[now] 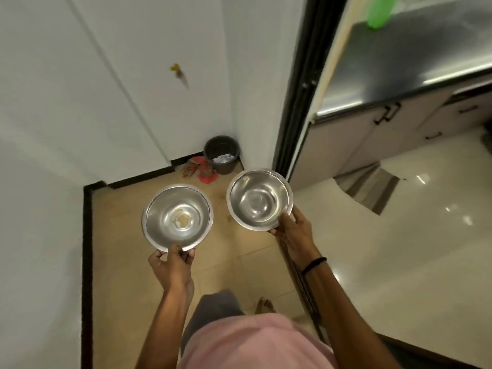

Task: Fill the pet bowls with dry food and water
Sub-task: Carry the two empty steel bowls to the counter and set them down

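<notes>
From the head view, the person stands in a tiled corner by a doorway and holds two steel bowls out in front, above the floor (127, 262). The left hand (171, 267) pinches the near rim of the left bowl (159, 222), its fingers (190, 253) curled under and the thumb on top. The right hand (292, 235) grips the near rim of the right bowl (271, 190) the same way, so both sets of fingers are clamped on a rim. Neither bowl holds dry food. The left one shows a small yellowish smear at the bottom, and I cannot tell whether the right one is dry or holds a film of water. A dark bin (222, 154) and a red cloth (199, 171) sit in the corner ahead, and a dark tabletop (399, 65) lies through the doorway to the right, well apart from the bowls. Each bowl hangs from one edge only, so smooth steel could slip out of so small a pinch, or tip once weight is added. The glossy floor beyond the door track looks slick for a bare foot (265, 306), and a stumble there would likely drop both bowls. If the smear is not rinsed out, it would foul whatever goes in.
</notes>
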